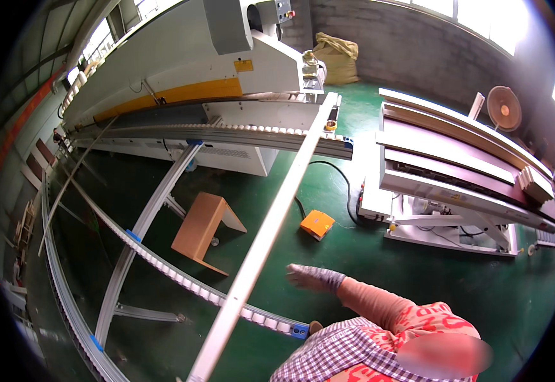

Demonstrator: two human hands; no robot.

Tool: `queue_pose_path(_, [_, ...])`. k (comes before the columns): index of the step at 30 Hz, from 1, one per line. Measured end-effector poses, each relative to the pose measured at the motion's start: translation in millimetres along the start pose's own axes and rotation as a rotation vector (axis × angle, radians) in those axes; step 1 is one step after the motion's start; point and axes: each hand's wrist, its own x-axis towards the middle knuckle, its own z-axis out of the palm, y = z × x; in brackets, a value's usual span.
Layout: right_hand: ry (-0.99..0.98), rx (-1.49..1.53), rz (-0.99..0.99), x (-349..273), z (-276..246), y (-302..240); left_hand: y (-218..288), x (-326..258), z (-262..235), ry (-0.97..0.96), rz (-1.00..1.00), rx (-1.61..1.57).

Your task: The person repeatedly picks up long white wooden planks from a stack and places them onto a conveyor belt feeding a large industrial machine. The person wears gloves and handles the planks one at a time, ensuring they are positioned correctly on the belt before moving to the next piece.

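As I can't tell what my unseen hands are holding, the white strip [273, 226] near a co-worker's gloved hand [315, 277] needs steadying.

Glaring windows [490, 22], black fisheye rim
White burnout lies above and right of the co-worker's grip [315, 278]; long rails [175, 274] bow; a smudged blur [446, 355] sits below right.

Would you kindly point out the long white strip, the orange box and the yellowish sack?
Long white strip [266, 235]: head view, mid-length.
Orange box [317, 223]: head view, its top.
Yellowish sack [336, 62]: head view, its front side.
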Motion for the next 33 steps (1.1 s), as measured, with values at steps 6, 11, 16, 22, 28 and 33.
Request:
queue_pose_path(6, [-0.489,0.618,-0.035,25.8,49.0,38.7,-128.9,-109.7,39.9,-0.28,-0.179,-0.128])
queue_pose_path(11, [-0.559,0.724,-0.13,-44.3,72.3,2.1,-74.6,-65.4,-31.4,-0.191,-0.076,-0.236])
queue_pose_path(16, [-0.729,0.523,-0.582,-131.0,60.8,-136.2,31.7,23.1,-142.6,0.059,0.206,-0.43])
queue_pose_path(22, [-0.624,0.497,-1.033,-223.2,29.6,-190.9,194.7,66.2,-280.2,0.356,0.595,-0.607])
queue_pose_path(28, [-0.122,0.476,-1.163,-332.9,-113.8,-223.6,335.8,91.5,-333.2,0.315,0.964,-0.744])
queue_pose_path(33, [0.08,0.519,-1.363,-415.5,-251.2,-253.7,427.9,137.1,-331.1,0.254,0.962,-0.596])
